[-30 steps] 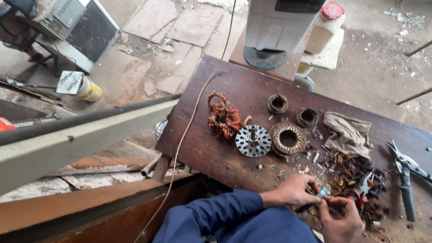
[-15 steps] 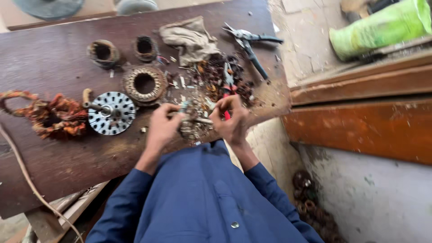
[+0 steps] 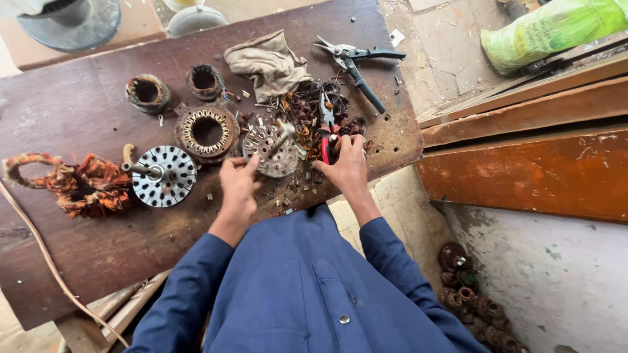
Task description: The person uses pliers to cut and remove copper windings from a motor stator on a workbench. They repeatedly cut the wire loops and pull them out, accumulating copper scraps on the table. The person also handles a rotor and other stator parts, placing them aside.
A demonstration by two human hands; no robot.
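From above the person's head, the work looks like stripping a small motor part: the left hand (image 3: 239,186) steadies a perforated round metal plate (image 3: 269,151) by its near rim, fingers curled loosely against it, while the right hand (image 3: 347,167) is closed round the red-handled pliers (image 3: 325,134), whose nose points away into a heap of tangled copper wire (image 3: 314,111). The plate lies just ahead of the left fingertips and beside the pliers, near the front edge of the dark wooden tabletop (image 3: 78,117), towards its right end. I'd judge the next move needs a firm hold on the plate and a careful bite with the pliers. Left of the plate sit a wound stator ring (image 3: 207,131) and a slotted rotor disc with a shaft (image 3: 163,175); a crumpled cloth (image 3: 268,62) and tin snips (image 3: 353,62) lie towards the far edge.
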